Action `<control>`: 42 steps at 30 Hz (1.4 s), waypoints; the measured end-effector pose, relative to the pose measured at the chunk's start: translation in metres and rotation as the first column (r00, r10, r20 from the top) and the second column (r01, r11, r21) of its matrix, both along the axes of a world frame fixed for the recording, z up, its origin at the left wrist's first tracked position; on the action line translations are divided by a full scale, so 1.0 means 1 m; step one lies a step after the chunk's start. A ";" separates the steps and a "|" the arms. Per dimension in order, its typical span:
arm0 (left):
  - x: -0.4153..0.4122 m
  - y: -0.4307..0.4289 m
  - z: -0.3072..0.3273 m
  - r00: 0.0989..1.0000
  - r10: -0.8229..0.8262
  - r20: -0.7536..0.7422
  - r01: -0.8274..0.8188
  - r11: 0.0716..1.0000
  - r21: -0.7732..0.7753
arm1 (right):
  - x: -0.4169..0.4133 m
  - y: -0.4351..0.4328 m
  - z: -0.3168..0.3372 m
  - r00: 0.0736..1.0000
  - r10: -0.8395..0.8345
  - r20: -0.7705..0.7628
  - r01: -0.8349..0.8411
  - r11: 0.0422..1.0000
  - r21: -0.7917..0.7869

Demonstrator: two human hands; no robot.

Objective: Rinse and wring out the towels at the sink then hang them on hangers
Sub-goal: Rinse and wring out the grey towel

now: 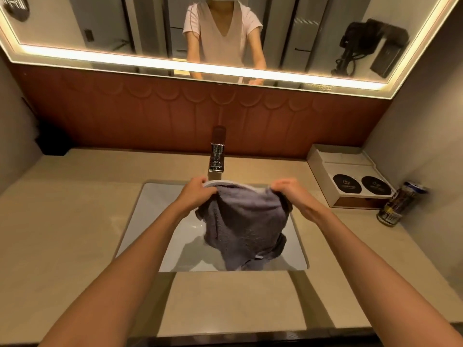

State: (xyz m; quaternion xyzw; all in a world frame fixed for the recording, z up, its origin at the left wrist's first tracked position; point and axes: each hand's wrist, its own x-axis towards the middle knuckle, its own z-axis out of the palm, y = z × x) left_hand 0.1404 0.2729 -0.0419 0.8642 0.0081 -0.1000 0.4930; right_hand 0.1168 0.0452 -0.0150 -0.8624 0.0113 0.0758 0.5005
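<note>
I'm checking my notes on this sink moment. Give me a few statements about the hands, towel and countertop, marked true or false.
1. The left hand and right hand both grip the grey towel over the sink. True.
2. The grey towel hangs on a hanger. False: the hands hold it.
3. A can stands left of the sink. False: it stands on the right.
4. A white tray holds two black discs. True.

One wide-angle camera, worn on the head, looks forward and steeply down from close above the counter [62, 234]. The sink [160, 209] sits centre frame, the tap [217, 156] just beyond it, and the mirror [150, 21] across the top faces back at the camera. Straight edges bow.
</note>
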 end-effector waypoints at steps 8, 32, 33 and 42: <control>0.001 -0.043 0.074 0.944 -0.311 0.109 0.312 0.950 0.012 | -0.005 0.021 0.000 0.899 0.342 -0.274 -0.323 0.940 0.114; 0.007 -0.043 0.023 0.999 0.028 0.019 -0.027 0.999 -0.023 | 0.011 -0.021 0.011 0.991 0.055 -0.121 -0.038 0.990 0.137; 0.008 -0.049 0.034 0.999 0.017 0.046 -0.014 0.998 -0.069 | 0.009 -0.016 0.010 0.987 0.085 -0.134 -0.075 0.994 0.077; 0.011 -0.071 0.072 0.980 -0.031 0.195 0.105 0.918 -0.383 | 0.011 0.015 0.023 0.997 -0.066 -0.041 0.076 0.940 0.333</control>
